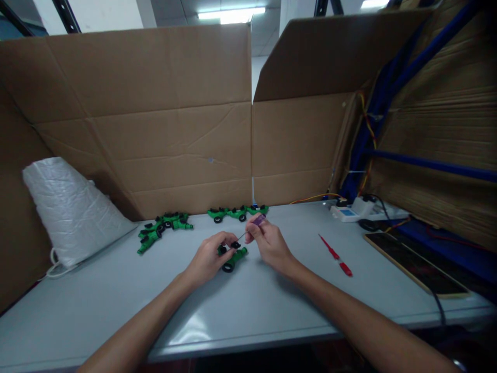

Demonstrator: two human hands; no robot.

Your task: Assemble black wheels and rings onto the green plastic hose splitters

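Near the middle of the table, my left hand (pixel 207 257) is closed on a small green toy car (pixel 239 255) with black wheels and a black part on top. My right hand (pixel 269 243) grips a screwdriver (pixel 259 220) with a purple handle. Its thin metal shaft slants down to the left, and the tip is at or close to the black part by my left fingertips. Whether the tip touches a screw is too small to tell. My fingers cover part of the car.
Several green toy cars stand at the back left (pixel 166 223) and back middle (pixel 236 212). A red screwdriver (pixel 336 255) lies to the right. Farther right are a dark flat panel (pixel 415 264) and a power strip (pixel 349 213). A white wrapped bundle (pixel 77 212) leans at left; cardboard walls (pixel 174 134) stand behind.
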